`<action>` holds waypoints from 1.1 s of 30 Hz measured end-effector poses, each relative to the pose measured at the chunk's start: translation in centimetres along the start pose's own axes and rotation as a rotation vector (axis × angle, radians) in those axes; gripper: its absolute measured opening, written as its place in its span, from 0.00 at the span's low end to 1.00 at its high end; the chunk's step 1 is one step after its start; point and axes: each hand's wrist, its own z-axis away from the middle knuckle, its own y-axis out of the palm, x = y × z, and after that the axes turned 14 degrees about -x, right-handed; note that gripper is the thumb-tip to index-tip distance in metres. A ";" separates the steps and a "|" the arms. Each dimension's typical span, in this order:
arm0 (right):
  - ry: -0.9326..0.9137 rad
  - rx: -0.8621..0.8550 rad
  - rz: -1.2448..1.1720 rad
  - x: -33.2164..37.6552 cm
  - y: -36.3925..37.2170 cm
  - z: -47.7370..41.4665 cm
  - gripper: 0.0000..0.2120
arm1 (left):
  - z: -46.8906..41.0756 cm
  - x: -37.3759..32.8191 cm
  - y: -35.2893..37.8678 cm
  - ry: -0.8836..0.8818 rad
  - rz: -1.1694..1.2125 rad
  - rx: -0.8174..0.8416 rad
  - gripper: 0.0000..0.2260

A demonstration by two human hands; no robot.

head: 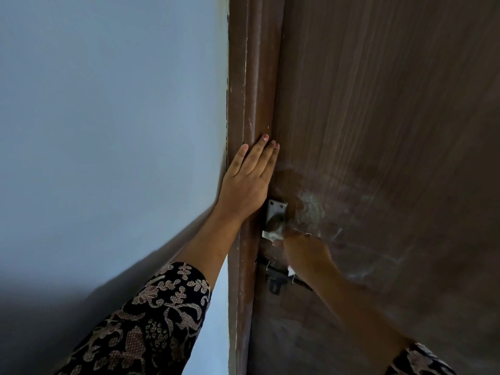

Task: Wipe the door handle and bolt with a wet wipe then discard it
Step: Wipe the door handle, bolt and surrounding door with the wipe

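Note:
A silver door handle [275, 212] with a screwed plate sits on the brown door, close to the frame. My right hand [307, 251] is closed around a white wet wipe [271, 235] and presses it against the lower part of the handle. Most of the wipe is hidden in my fist; a small white corner also shows below the hand. A dark metal bolt [274, 277] is fixed just under the handle, partly covered by my right wrist. My left hand [247, 180] lies flat on the door frame above the handle, fingers stretched out and holding nothing.
The brown wooden door [392, 117] fills the right half, with pale smears around the handle. The brown door frame [243, 77] runs vertically through the middle. A plain blue-grey wall [108, 117] takes up the left. Patterned dark sleeves cover both forearms.

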 end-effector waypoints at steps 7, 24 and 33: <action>0.110 -0.010 -0.047 -2.1 0.3 1.5 0.24 | 0.2 -0.1 0.3 -0.010 0.002 -0.008 0.21; 0.389 0.333 -0.779 -3.5 -0.3 0.6 0.16 | 0.2 -0.1 0.5 -0.006 -0.009 -0.007 0.21; 0.191 0.016 -0.488 0.0 0.1 -0.4 0.12 | 0.2 -0.1 0.2 0.008 -0.025 -0.020 0.21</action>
